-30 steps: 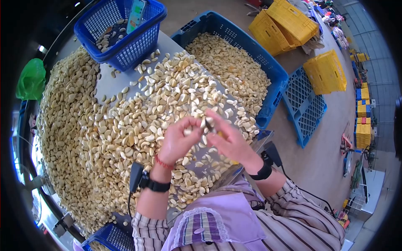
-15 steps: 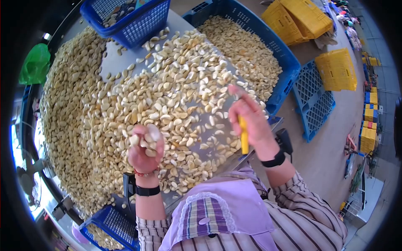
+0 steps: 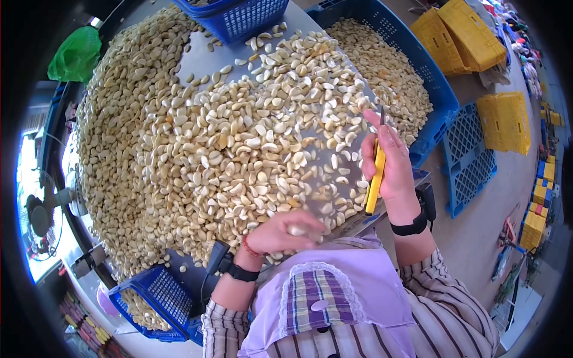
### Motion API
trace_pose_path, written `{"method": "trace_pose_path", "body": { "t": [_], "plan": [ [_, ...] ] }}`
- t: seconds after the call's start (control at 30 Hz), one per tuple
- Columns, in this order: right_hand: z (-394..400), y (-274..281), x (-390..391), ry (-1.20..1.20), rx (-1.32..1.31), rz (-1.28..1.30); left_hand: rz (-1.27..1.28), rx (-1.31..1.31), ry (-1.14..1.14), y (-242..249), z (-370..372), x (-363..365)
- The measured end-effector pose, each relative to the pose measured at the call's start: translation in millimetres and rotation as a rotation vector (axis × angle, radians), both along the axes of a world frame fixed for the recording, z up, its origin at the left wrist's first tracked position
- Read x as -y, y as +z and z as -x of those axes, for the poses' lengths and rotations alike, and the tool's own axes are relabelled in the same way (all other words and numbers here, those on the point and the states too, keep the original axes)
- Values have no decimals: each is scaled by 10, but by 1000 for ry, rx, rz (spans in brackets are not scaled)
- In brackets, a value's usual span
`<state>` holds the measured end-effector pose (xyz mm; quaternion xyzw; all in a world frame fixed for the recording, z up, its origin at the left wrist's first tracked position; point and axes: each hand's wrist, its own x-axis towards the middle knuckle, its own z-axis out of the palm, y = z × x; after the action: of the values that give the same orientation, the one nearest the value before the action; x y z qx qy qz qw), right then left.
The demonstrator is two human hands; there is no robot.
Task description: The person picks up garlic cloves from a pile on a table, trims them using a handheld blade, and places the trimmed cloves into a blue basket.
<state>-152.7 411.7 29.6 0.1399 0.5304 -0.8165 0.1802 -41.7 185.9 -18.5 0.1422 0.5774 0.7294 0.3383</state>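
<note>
Pale, curved kernel-like pieces (image 3: 227, 155) lie in a thick spread over the grey metal table (image 3: 218, 62). My right hand (image 3: 394, 164) is closed around a yellow utility knife (image 3: 376, 179), its dark blade pointing up past my fingertips at the table's right side. My left hand (image 3: 283, 232), blurred by motion, is low over the near edge of the spread in front of my apron. A pale piece (image 3: 296, 230) shows between its thumb and curled fingers.
A blue basket (image 3: 245, 24) stands at the table's far side, another blue basket (image 3: 158, 298) at lower left. A large blue crate (image 3: 439, 128) of similar pieces adjoins the right edge. Yellow crates (image 3: 504, 122) and a blue lattice crate (image 3: 468, 161) lie beyond.
My left hand, which held several pieces over the middle of the spread, has swung right and toward my body. My right hand has turned the knife so its blade shows. The view has shifted.
</note>
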Motion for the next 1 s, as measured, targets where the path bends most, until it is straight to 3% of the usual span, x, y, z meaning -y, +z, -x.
{"method": "trace_pose_path", "body": {
  "t": [0.07, 0.17, 0.23, 0.27, 0.33, 0.37, 0.4, 0.47, 0.53, 0.63, 0.7, 0.73, 0.8, 0.83, 0.87, 0.93, 1.0],
  "plan": [
    [-4, 5, 21, 14, -3, 0, -456, 270, 338, -22, 37, 132],
    [-13, 2, 59, 35, -8, 17, -247, 191, 800, -60, 252, 305],
    [-11, 17, 73, 44, -8, 28, 277, 123, 895, 222, 551, 402],
    [-16, 26, 93, 54, 3, 34, 275, 120, 895, 193, 688, 443],
    [-35, 30, 127, 64, 14, 40, 732, -633, 890, 164, 905, 536],
    [-45, 26, 142, 75, 29, 59, 966, -594, 715, 236, 938, 578],
    [-51, 21, 160, 86, 44, 79, 968, -598, 715, 162, 949, 584],
    [-72, 21, 196, 105, 47, 64, 1197, -646, 446, -48, 942, 579],
    [-96, 15, 250, 118, 47, 52, 1233, -625, 485, -77, 947, 583],
    [-188, -1, 342, 236, 51, -7, 1111, -517, 617, -138, 850, 579],
    [-251, -14, 417, 308, 28, -64, 572, -263, 774, -195, 762, 592],
    [-282, -17, 455, 382, 4, -119, 575, -258, 773, -140, 691, 603],
    [-308, 53, 542, 459, 12, -130, 133, 338, 767, 60, 540, 618],
    [-332, 67, 597, 523, -47, -123, -31, 290, 793, 100, 483, 527],
    [-349, 86, 628, 586, -106, -118, -31, 290, 795, 119, 439, 469],
    [-352, 150, 648, 656, -39, -42, -257, 222, 787, 140, 363, 380],
    [-345, 213, 717, 801, -126, -116, -267, 202, 764, 160, 285, 339]
  ]
}}
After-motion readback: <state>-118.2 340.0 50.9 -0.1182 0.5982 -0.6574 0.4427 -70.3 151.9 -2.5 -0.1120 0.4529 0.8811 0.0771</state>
